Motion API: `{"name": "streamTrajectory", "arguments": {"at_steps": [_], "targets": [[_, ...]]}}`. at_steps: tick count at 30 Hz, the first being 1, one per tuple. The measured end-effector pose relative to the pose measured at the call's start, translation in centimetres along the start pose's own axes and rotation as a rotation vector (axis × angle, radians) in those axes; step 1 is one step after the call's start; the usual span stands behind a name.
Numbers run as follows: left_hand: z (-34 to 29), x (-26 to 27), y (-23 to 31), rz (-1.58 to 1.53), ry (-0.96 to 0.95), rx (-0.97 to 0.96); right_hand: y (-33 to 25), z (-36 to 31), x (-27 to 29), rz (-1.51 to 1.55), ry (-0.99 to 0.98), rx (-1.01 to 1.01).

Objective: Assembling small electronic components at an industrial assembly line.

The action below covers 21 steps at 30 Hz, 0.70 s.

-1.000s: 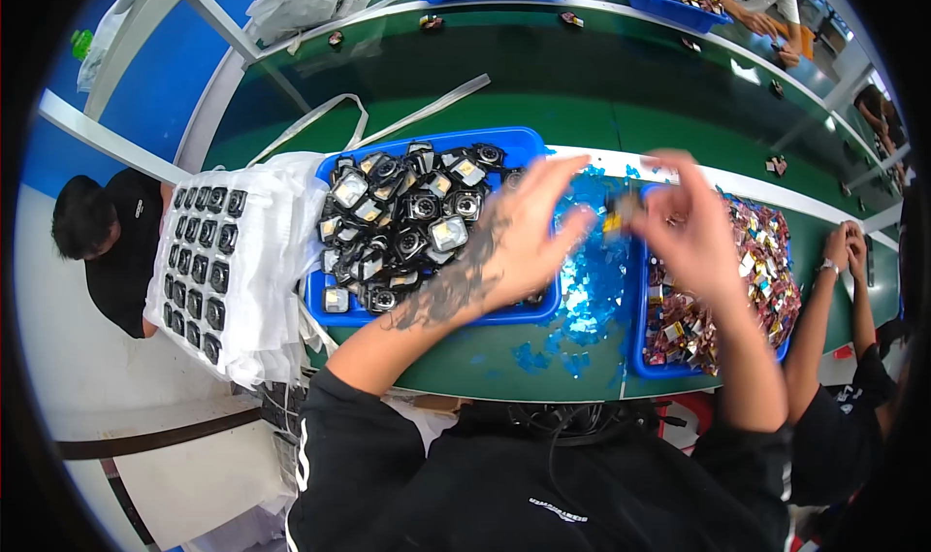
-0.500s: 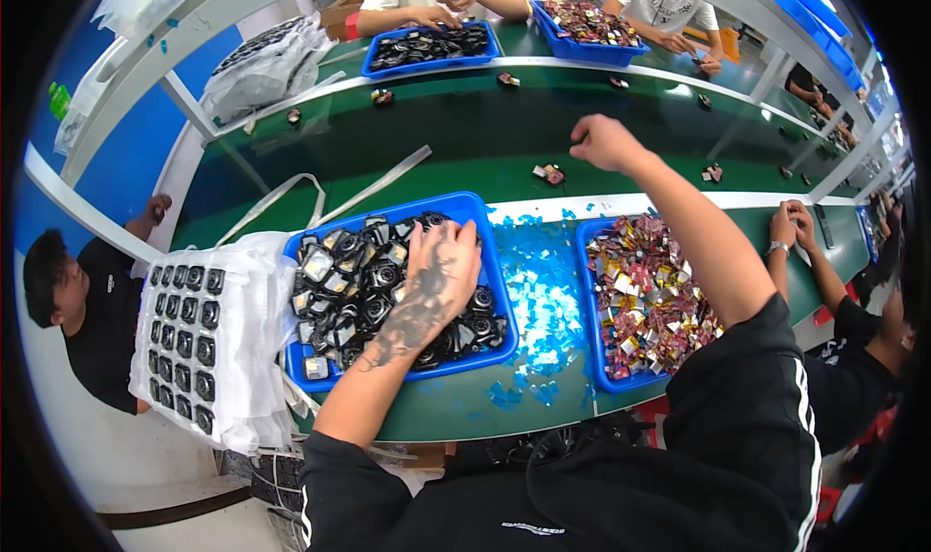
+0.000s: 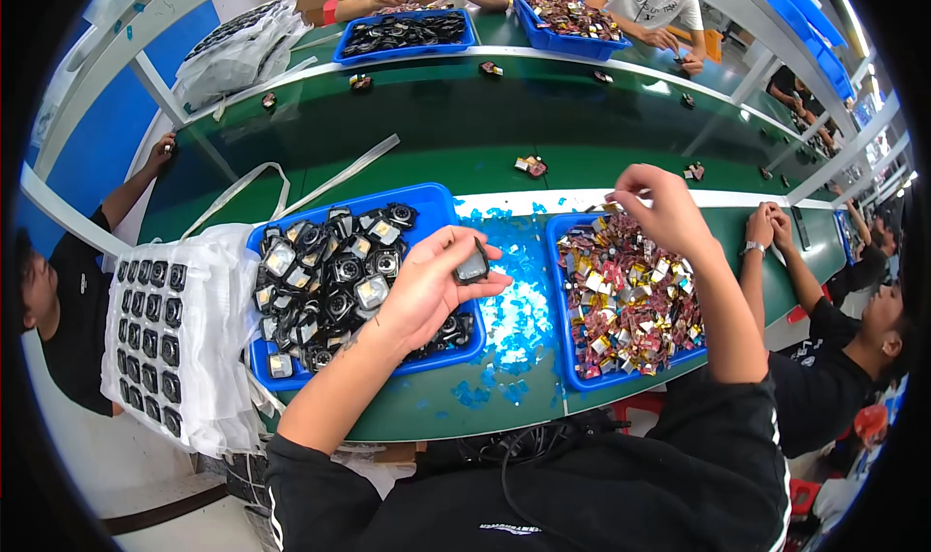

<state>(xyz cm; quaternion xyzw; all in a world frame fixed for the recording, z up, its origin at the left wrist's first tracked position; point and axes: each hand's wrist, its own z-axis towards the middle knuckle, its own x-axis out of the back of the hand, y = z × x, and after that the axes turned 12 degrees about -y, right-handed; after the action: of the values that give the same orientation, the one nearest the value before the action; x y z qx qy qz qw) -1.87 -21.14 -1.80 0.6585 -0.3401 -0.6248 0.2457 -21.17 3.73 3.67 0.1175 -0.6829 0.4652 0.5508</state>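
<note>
My left hand is turned partly palm up beside the right edge of a blue bin. Its thumb and fingers grip a small black square camera-like housing with a grey face. Many similar black housings lie heaped in that bin. My right hand hovers over the far edge of a second blue bin, fingers curled together; whatever may be between its fingertips is too small to name. Pink, yellow and silver small circuit parts fill this second bin.
Blue film scraps litter the bench between the bins. White packing sheets with rows of black housings stand at the left. A small circuit part lies on the green belt. Co-workers sit across and at both sides; a white frame rises around.
My left hand has come up out of the housings bin and turned over with one housing. My right hand has drawn back from above the belt to the circuit-parts bin. The view has shifted slightly.
</note>
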Motion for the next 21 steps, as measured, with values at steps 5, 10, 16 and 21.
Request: {"name": "streamTrajectory", "arguments": {"at_steps": [5, 10, 16, 21], "targets": [[-0.5, -1.1, -1.3, 0.937, -0.050, -0.283, -5.4, -4.9, -2.8, 1.055, 0.034, -0.024], [-1.3, -3.8, -1.2, 1.108, -0.187, -0.507, -7.6, -6.5, -6.9, 1.510, -0.179, -0.134], [-1.4, -3.1, -1.3, 0.944, -0.095, -0.381, -8.4, -5.8, -8.8, 1.102, -0.179, -0.039], [-2.0, -3.9, -0.8, 1.018, -0.130, -0.245, -10.4, -5.5, -6.3, 0.731, -0.105, 0.202]]}}
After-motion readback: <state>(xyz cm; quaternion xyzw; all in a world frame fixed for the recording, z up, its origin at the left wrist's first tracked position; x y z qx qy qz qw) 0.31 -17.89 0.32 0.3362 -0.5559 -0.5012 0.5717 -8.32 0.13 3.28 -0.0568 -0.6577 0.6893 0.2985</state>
